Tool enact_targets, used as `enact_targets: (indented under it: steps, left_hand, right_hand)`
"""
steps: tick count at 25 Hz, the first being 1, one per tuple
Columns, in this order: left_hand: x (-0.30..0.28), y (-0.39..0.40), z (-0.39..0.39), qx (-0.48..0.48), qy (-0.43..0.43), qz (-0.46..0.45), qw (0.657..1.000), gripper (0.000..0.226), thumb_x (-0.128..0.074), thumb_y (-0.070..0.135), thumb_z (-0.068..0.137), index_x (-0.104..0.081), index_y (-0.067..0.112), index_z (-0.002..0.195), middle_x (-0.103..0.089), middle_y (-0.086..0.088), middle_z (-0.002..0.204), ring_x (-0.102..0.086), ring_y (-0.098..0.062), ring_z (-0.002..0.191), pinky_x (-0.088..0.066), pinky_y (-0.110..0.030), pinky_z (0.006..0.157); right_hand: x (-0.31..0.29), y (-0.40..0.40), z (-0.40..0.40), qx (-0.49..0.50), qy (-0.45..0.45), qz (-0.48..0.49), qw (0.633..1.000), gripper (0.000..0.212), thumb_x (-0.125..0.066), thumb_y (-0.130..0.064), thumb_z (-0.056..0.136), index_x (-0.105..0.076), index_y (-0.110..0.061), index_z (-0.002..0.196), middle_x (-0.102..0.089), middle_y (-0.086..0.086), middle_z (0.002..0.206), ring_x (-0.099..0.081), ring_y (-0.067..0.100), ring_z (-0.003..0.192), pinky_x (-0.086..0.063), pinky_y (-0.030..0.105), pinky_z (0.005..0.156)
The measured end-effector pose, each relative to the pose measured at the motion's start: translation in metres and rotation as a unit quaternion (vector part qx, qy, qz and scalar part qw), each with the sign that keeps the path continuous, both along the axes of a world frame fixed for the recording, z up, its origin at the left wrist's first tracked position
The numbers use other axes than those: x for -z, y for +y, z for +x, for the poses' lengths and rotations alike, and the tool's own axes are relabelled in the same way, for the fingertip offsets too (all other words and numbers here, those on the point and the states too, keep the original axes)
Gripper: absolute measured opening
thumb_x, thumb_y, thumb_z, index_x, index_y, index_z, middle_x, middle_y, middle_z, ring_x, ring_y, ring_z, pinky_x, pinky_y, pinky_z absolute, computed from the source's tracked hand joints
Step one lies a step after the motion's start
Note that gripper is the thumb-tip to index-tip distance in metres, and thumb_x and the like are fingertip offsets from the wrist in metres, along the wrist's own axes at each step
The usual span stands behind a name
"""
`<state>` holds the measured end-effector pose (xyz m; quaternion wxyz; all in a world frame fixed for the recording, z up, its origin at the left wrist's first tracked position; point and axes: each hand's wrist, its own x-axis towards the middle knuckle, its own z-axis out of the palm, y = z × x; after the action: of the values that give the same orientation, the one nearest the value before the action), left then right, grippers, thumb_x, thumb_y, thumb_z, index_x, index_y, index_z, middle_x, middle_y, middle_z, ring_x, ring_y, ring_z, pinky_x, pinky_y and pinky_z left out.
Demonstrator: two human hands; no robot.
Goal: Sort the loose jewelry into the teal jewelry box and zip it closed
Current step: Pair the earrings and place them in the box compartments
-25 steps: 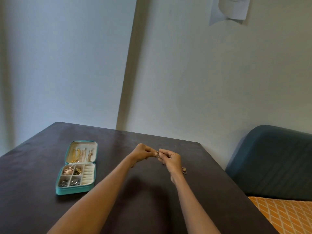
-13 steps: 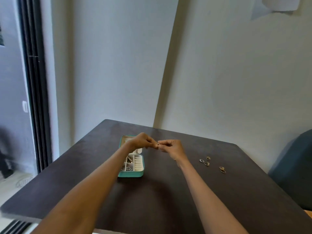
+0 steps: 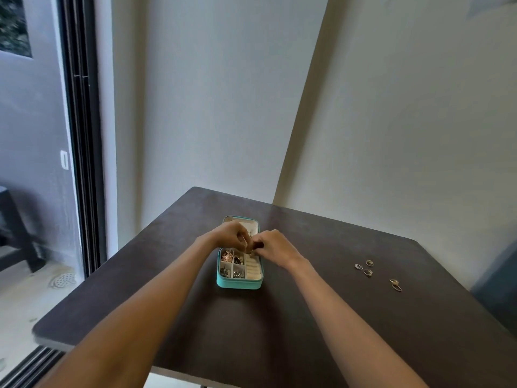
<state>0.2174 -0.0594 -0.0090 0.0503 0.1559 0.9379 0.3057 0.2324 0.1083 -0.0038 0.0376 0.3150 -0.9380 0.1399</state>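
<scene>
The teal jewelry box (image 3: 239, 283) lies open near the middle of the dark counter (image 3: 307, 317), its lid flat on the far side and its small near compartments holding gold and silver pieces. Both hands meet just above the box's middle: the left hand (image 3: 234, 236) and the right hand (image 3: 272, 245) have their fingers curled together around a tiny piece, too small to make out. 5 loose rings (image 3: 368, 272) lie on the counter well to the right of the box.
</scene>
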Motion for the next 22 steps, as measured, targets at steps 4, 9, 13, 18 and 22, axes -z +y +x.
enact_targets:
  steps: [4,9,13,18,22]
  left_hand:
    - [0.003,0.002,-0.005,0.008,0.004,-0.014,1.0,0.014,-0.067,0.003,0.079,-0.06,0.014,0.081,-0.053,0.008,0.071,-0.051,-0.004,0.066,-0.04,-0.014,0.059]
    - [0.006,0.001,-0.006,0.004,0.012,-0.006,1.0,0.013,-0.068,0.003,0.079,-0.061,0.013,0.084,-0.054,0.008,0.071,-0.052,-0.004,0.066,-0.041,-0.014,0.058]
    - [0.008,0.0,-0.006,0.003,0.006,0.01,1.0,0.014,-0.069,0.0,0.077,-0.065,0.012,0.084,-0.059,0.004,0.076,-0.057,-0.007,0.07,-0.045,-0.014,0.061]
    - [0.012,-0.003,-0.007,0.004,0.002,0.037,0.999,0.018,-0.069,-0.002,0.077,-0.067,0.016,0.083,-0.064,0.002,0.081,-0.062,-0.011,0.076,-0.056,-0.027,0.076]
    - [0.012,-0.003,-0.007,0.009,-0.009,0.041,0.999,0.017,-0.069,0.001,0.078,-0.067,0.017,0.081,-0.065,0.004,0.078,-0.064,-0.01,0.075,-0.057,-0.028,0.078]
  right_hand:
    - [0.0,-0.005,-0.003,-0.016,0.015,0.023,0.999,0.008,-0.063,-0.003,0.082,-0.067,-0.006,0.089,-0.071,0.009,0.091,-0.065,0.022,0.082,-0.053,0.036,0.076]
    - [-0.002,-0.004,-0.005,-0.028,-0.014,0.018,0.999,0.009,-0.065,-0.003,0.08,-0.065,-0.007,0.088,-0.07,0.009,0.09,-0.066,0.022,0.083,-0.054,0.038,0.077]
    - [0.009,0.0,0.0,-0.006,-0.015,-0.024,1.0,0.013,-0.066,-0.003,0.079,-0.065,-0.011,0.088,-0.071,0.006,0.092,-0.067,0.02,0.086,-0.053,0.038,0.08]
    - [0.018,0.014,0.008,0.021,0.019,-0.03,0.999,0.016,-0.066,-0.021,0.086,-0.07,-0.02,0.101,-0.061,0.002,0.103,-0.05,0.012,0.097,-0.044,0.024,0.08]
    - [0.019,0.015,0.011,0.057,0.059,-0.068,0.994,0.018,-0.058,-0.02,0.09,-0.07,-0.022,0.103,-0.062,-0.004,0.102,-0.048,0.009,0.096,-0.046,0.025,0.078]
